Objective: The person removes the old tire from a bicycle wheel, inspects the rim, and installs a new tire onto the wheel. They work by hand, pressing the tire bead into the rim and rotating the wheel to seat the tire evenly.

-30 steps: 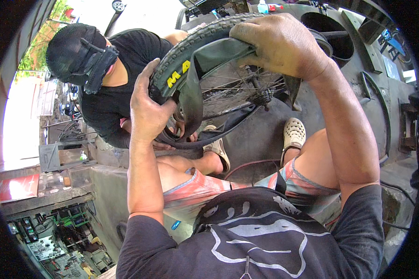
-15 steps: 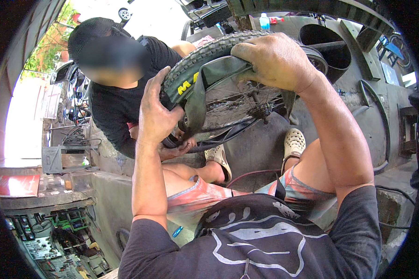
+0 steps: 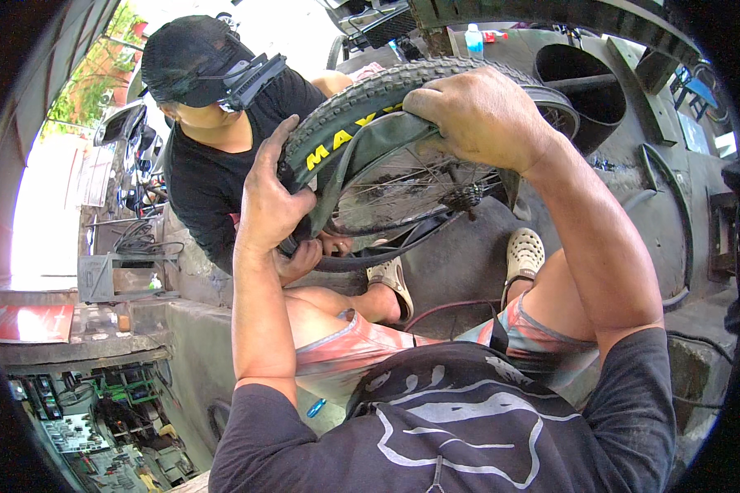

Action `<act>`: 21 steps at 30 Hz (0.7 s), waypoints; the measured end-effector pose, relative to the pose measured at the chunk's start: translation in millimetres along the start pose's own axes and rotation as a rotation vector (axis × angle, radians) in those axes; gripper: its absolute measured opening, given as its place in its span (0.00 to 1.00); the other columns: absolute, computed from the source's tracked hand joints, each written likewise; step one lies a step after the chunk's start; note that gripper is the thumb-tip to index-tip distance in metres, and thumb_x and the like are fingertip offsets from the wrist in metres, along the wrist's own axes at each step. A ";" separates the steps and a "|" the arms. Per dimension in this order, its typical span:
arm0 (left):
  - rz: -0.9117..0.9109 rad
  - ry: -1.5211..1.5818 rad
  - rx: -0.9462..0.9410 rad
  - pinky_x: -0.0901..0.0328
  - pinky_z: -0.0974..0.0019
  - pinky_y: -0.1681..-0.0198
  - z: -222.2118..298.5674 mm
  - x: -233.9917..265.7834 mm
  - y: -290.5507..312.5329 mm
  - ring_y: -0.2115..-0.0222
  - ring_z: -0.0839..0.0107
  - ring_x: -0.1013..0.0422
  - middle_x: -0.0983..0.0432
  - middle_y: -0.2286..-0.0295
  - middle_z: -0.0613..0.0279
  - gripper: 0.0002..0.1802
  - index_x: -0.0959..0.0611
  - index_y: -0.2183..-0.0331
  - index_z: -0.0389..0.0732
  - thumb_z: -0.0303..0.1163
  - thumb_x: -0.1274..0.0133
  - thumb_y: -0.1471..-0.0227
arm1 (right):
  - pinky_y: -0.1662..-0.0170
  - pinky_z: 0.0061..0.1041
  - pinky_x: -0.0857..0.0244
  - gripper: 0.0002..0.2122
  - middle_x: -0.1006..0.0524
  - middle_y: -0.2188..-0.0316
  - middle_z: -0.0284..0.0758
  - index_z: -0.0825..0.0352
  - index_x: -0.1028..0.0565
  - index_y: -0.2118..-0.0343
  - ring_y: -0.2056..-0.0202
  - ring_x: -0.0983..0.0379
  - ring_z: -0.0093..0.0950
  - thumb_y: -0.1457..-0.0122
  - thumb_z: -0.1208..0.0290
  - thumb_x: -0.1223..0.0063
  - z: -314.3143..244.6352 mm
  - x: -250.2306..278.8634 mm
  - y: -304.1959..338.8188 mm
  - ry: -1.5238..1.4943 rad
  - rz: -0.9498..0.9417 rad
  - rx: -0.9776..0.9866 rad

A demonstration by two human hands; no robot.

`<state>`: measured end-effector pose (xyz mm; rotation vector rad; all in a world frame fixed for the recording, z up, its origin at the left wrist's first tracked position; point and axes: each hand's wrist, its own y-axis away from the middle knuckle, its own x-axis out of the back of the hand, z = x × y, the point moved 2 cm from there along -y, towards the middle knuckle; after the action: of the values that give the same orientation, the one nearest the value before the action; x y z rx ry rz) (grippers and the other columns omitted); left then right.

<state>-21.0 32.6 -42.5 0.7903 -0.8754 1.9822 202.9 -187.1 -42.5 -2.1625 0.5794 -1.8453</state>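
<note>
A knobby bicycle tire [image 3: 349, 111] with yellow lettering stands tilted in front of me, partly off a spoked wheel [image 3: 395, 185]. From its opening hangs a flat black inner tube [image 3: 345, 168]. My left hand [image 3: 271, 197] grips the tire's left side, thumb on the near face and fingers round the tread. My right hand [image 3: 489, 115] is closed over the top of the tire, its fingertips by the tube and partly hidden. The cassette [image 3: 462, 197] shows at the hub. Below my left hand, a co-worker's hands [image 3: 308, 256] touch the lower left of the tire.
The co-worker [image 3: 214, 164] in black sits close at the left. A black bin [image 3: 580, 99] stands behind the wheel at the right, near a bottle [image 3: 474, 39]. A hose [image 3: 684, 238] curves over the floor. Tools [image 3: 78, 431] lie at lower left.
The tube has been drawn in closer to the tire, uncovering more yellow lettering. My left hand has shifted slightly down. The co-worker's head has tilted and their hands have moved along the tire's lower edge.
</note>
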 end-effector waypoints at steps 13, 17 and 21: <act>-0.067 0.000 0.059 0.34 0.64 0.37 5.8 8.6 -12.6 0.46 0.63 0.22 0.18 0.48 0.48 0.47 0.23 0.37 0.36 0.20 0.39 0.65 | 0.56 0.45 0.22 0.12 0.15 0.66 0.41 0.60 0.19 0.57 0.59 0.15 0.45 0.45 0.67 0.35 1.3 -2.9 1.4 -0.022 0.003 -0.011; -0.050 0.104 0.109 0.35 0.65 0.36 -1.0 7.7 -13.3 0.46 0.66 0.23 0.17 0.48 0.50 0.46 0.23 0.37 0.35 0.20 0.40 0.64 | 0.55 0.46 0.22 0.11 0.15 0.65 0.41 0.61 0.19 0.57 0.59 0.15 0.45 0.44 0.69 0.37 -0.9 -7.9 0.2 -0.019 -0.010 -0.044; -0.081 0.019 0.092 0.36 0.64 0.35 13.2 9.1 -12.5 0.44 0.62 0.24 0.19 0.46 0.47 0.48 0.25 0.35 0.35 0.20 0.40 0.64 | 0.55 0.46 0.22 0.11 0.15 0.66 0.41 0.61 0.19 0.58 0.59 0.15 0.45 0.44 0.69 0.37 0.3 -13.7 -2.1 -0.036 0.006 -0.056</act>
<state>-11.8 31.3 -24.4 0.8444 -0.7336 1.9663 201.8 -179.2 -53.8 -2.2217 0.6362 -1.8039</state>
